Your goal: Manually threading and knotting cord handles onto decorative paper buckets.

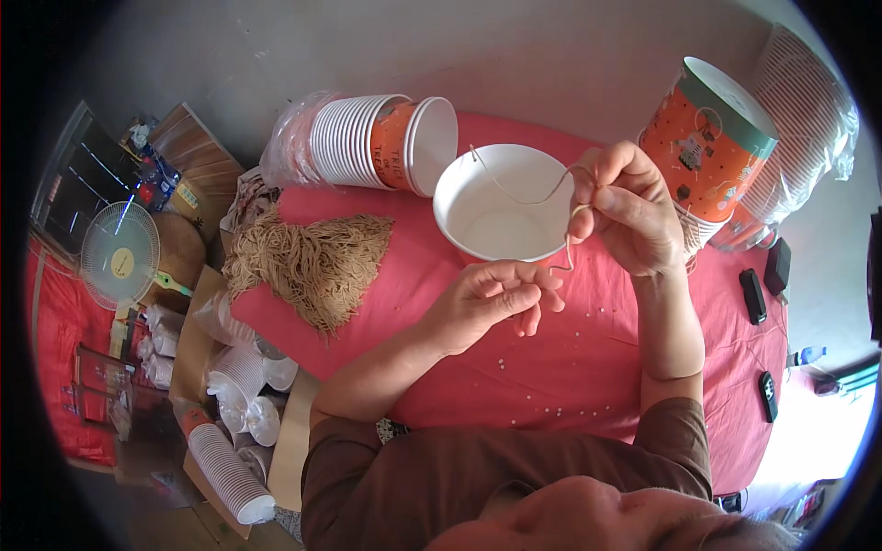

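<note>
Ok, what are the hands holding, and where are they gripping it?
Right hand pinches a thin string near its middle, above the white paper cup. Left hand holds the string's lower end.

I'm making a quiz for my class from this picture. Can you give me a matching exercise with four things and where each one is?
Things:
1. Bowl
2. String pile
3. Stack of cups
4. Fan

Places:
A. Off the table, far left
B. Lying on its side at the table's back edge
C. On the red cloth, left of the bowl
D. Just beyond both hands, a string hooked through its rim

Pairs: 1-D, 2-C, 3-B, 4-A
</note>
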Demonstrator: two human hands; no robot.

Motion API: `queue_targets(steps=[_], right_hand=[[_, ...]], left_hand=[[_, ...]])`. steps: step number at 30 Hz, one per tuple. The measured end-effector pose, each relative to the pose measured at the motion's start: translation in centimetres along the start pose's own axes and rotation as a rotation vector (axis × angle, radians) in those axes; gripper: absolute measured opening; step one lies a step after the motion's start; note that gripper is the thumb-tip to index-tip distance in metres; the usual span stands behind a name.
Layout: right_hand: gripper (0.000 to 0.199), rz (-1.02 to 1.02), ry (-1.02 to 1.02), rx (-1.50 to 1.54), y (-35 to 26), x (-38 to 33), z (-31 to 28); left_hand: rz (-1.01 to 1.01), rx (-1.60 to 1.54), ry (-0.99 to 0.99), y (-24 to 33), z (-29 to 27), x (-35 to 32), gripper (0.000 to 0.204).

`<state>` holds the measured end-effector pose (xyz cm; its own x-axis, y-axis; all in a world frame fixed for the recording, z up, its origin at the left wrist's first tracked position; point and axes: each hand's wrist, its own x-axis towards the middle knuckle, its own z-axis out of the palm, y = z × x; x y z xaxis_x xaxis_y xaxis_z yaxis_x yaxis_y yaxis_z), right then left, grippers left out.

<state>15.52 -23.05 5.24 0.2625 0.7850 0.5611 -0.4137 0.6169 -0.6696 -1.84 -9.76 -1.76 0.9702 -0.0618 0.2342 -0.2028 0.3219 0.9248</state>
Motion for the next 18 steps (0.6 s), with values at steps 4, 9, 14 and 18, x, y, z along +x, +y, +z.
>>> queue_targets(steps=[4, 9, 14, 18], right_hand=[[0.012, 0.021, 0.030, -0.025, 0.3, 0.1, -0.1], [0.012, 0.033, 0.017, -0.019, 0.7, 0.1, -0.1], [0.012, 0.036, -0.009, -0.013, 1.0, 0.2, -0.3], [0.012, 0.053, -0.014, -0.009, 1.2, 0.2, -0.4]], left_hand=[[-0.023, -0.034, 0.016, -0.3, -0.1, 0.1, 0.028], [-0.028, -0.069, 0.011, -0.2, -0.1, 0.1, 0.025], [-0.056, -0.169, 0.068, 0.1, -0.3, -0.1, 0.029], [-0.053, -0.228, 0.118, 0.3, -0.5, -0.1, 0.038]])
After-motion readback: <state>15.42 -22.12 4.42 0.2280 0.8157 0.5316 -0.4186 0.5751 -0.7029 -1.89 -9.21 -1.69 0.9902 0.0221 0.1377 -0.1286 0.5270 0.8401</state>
